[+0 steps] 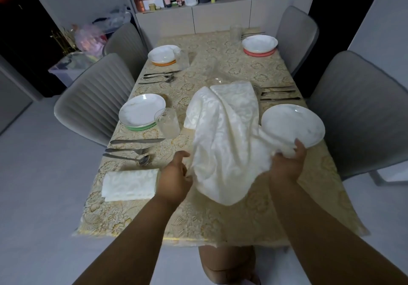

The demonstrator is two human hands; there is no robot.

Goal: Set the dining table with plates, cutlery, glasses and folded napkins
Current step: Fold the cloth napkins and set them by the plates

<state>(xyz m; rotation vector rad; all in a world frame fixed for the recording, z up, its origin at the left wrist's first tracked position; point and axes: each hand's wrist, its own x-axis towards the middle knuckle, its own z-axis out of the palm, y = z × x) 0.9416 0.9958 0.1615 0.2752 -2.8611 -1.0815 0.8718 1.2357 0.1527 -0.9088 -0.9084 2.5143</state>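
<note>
**Honestly, that glass looks doomed**

Right hand (287, 158) bunches the unfolded napkin (223, 139) mid-frame; left hand (176, 174) pinches its lower edge. Loose cloth drapes beside the tumbler (167, 123) and right plate (293, 125), so a careless shake could topple it.
</note>
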